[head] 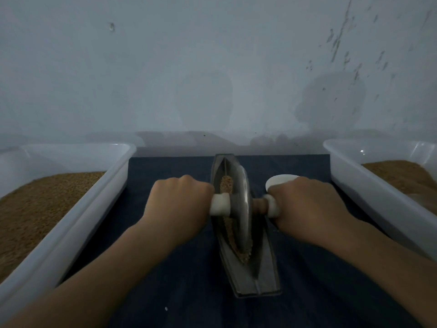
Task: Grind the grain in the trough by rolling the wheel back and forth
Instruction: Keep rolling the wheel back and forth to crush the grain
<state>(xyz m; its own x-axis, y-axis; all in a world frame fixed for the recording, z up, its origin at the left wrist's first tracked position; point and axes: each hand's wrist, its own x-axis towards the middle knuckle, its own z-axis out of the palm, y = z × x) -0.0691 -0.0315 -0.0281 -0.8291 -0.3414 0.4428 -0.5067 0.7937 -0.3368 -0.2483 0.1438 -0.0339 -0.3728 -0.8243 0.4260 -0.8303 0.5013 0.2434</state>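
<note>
1. Left hand [182,204] and right hand [305,207] grip the axle [221,204], 9 and 3 o'clock of the wheel [241,204].
2. Wheel's standing in the trough [262,278] on grain [226,183].
3. Left tub [94,209] at 9, right tub [369,192] at 3.

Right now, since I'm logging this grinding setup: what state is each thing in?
trough: holds a strip of grain
wheel: standing in the trough, mid-length
left hand: grips the left handle
right hand: grips the right handle
left tub: part full of brown granules
right tub: also part full
</note>
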